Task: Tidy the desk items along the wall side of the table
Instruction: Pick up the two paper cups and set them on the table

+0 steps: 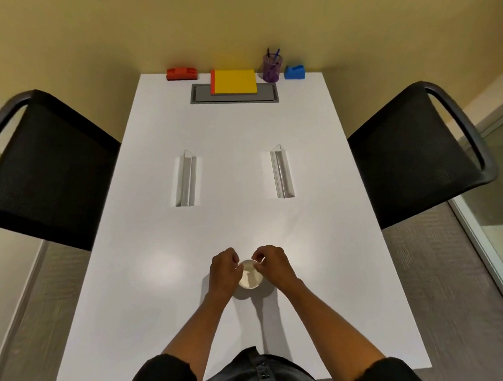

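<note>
Along the wall edge of the white table (154,272) stand a red holder (181,73), a yellow pad (235,81) on red sheets, a purple pen cup (272,67) with pens, and a blue holder (294,72). Near me a small white cup (250,276) stands on the table. My left hand (223,271) grips its left side. My right hand (273,266) pinches its right rim with curled fingers.
Two clear acrylic sign stands (186,179) (283,171) lie mid-table. A grey cable hatch (234,99) sits under the pad. Black mesh chairs (44,164) (419,148) flank both long sides. A glass partition (497,218) is at the right.
</note>
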{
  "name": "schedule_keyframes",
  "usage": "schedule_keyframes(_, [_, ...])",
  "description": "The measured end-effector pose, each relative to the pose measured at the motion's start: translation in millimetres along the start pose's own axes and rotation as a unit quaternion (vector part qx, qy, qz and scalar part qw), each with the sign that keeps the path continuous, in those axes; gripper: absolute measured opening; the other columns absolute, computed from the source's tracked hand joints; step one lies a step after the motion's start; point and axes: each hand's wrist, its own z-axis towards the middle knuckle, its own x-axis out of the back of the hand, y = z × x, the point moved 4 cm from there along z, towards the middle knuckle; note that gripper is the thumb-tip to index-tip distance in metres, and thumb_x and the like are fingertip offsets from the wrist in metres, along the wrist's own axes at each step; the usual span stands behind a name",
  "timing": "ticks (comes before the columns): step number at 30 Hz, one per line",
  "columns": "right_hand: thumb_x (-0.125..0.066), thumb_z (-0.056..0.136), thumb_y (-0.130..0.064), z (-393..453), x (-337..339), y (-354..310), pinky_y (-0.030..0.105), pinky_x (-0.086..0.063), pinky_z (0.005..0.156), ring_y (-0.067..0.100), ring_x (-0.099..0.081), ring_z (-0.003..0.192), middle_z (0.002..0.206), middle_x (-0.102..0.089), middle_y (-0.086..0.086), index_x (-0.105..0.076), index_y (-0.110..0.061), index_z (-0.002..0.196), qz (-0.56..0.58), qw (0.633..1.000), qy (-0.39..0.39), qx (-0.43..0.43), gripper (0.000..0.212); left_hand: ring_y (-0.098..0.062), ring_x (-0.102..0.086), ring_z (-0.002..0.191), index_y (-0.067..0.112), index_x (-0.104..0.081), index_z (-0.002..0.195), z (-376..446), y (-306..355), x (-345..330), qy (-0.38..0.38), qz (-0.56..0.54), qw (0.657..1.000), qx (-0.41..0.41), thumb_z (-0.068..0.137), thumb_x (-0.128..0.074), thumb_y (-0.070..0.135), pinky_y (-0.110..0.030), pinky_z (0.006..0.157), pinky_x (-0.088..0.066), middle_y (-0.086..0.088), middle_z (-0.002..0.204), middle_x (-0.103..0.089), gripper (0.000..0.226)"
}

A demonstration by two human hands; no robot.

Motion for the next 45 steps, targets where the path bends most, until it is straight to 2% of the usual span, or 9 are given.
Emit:
schedule_keyframes(7, [-0.06, 0.085, -0.008, 0, -2, -6, 0.033, -0.052, 0.08, 0.021, -0.063, 0.092, 0.1, -0.066, 0.004, -0.068, -0.011, 0.093, -0.06, 0.998, 0.012, -0.023, 0.012, -0.016, -0.051, 0.058, 0.013, -0.058, 0.063, -1, -2, -1, -0.002, 0.009, 1.0, 0.007, 0.072, -0.071, 0.004, -0.017, 0.05, -0.033, 0.008, 0.057, -0.052, 0.019])
schedule_keyframes(13, [-0.057, 0.087, -0.007, -3, -2, -4, 0.034, -0.053, 0.081, 0.023, -0.064, 0.094, 0.102, -0.068, 0.005, -0.068, -0.009, 0.097, -0.075, 0.996, 0.033, -0.03, 0.015, -0.021, -0.06, 0.067, 0.003, -0.067, 0.071, -1, 6, 1, -0.001, 0.013, 1.0, -0.01, 0.078, -0.07, 0.007, -0.031, 0.062, -0.048, -0.007, 0.071, -0.067, 0.009])
schedule_keyframes(18, [-0.058, 0.087, -0.008, -3, 0, -5, 0.037, -0.054, 0.08, 0.024, -0.066, 0.091, 0.097, -0.071, 0.006, -0.069, -0.007, 0.096, -0.068, 0.996, 0.044, -0.025, 0.014, -0.024, -0.06, 0.072, 0.001, -0.069, 0.074, -2, 8, 4, 0.005, 0.014, 1.0, -0.015, 0.081, -0.066, 0.007, -0.034, 0.066, -0.049, -0.009, 0.075, -0.068, 0.01])
schedule_keyframes(25, [-0.069, 0.085, -0.021, -4, 9, -5, 0.022, -0.047, 0.07, 0.015, -0.065, 0.081, 0.088, -0.072, 0.0, -0.069, -0.012, 0.084, 0.003, 0.999, 0.05, -0.022, 0.009, -0.021, -0.062, 0.07, 0.003, -0.071, 0.073, -2, 10, 11, 0.004, -0.01, 0.999, -0.041, 0.084, -0.07, 0.019, -0.03, 0.066, -0.047, -0.007, 0.072, -0.07, 0.02])
schedule_keyframes(28, [-0.071, 0.083, -0.023, -3, 16, -5, 0.021, -0.043, 0.072, 0.011, -0.062, 0.078, 0.091, -0.069, -0.004, -0.069, -0.015, 0.083, 0.037, 0.998, 0.044, -0.016, 0.009, -0.012, -0.048, 0.053, 0.014, -0.057, 0.052, -1, 10, 20, 0.027, -0.032, 0.998, -0.048, 0.089, -0.066, 0.031, -0.028, 0.059, -0.039, 0.004, 0.05, -0.054, 0.041])
schedule_keyframes(31, [-0.074, 0.082, -0.023, -3, 29, -6, 0.022, -0.047, 0.073, 0.008, -0.062, 0.075, 0.086, -0.066, -0.008, -0.068, -0.017, 0.08, 0.08, 0.995, 0.049, -0.018, 0.008, -0.025, -0.05, 0.053, 0.003, -0.055, 0.054, 2, 3, 28, 0.043, -0.086, 0.995, -0.007, 0.095, -0.056, 0.035, -0.04, 0.06, -0.043, -0.012, 0.052, -0.057, 0.052])
schedule_keyframes(34, [-0.076, 0.081, -0.017, -2, 42, -9, 0.029, -0.057, 0.065, 0.012, -0.065, 0.068, 0.081, -0.071, 0.004, -0.068, -0.012, 0.078, 0.154, 0.987, 0.044, -0.017, 0.01, -0.039, -0.062, 0.076, -0.006, -0.065, 0.075, 5, -4, 31, 0.052, -0.126, 0.99, 0.022, 0.098, -0.052, 0.034, -0.043, 0.073, -0.05, -0.024, 0.073, -0.067, 0.047])
schedule_keyframes(38, [-0.076, 0.082, -0.015, -2, 63, -9, 0.022, -0.054, 0.054, 0.013, -0.063, 0.056, 0.077, -0.07, 0.008, -0.069, -0.008, 0.079, 0.222, 0.972, 0.074, -0.023, 0.01, -0.037, -0.058, 0.072, -0.007, -0.062, 0.076, 4, -5, 31, 0.056, -0.13, 0.99, 0.018, 0.097, -0.053, 0.027, -0.045, 0.072, -0.049, -0.026, 0.076, -0.066, 0.041])
schedule_keyframes(45, [-0.076, 0.081, -0.012, -7, 84, 24, 0.027, -0.056, 0.056, 0.015, -0.064, 0.059, 0.076, -0.067, 0.004, -0.069, -0.007, 0.085, 0.27, 0.948, 0.151, -0.08, 0.01, -0.035, -0.061, 0.076, 0.0, -0.066, 0.075, 1, -16, 20, 0.035, -0.129, 0.99, 0.054, 0.092, -0.057, 0.014, -0.033, 0.071, -0.045, -0.015, 0.074, -0.067, 0.024])
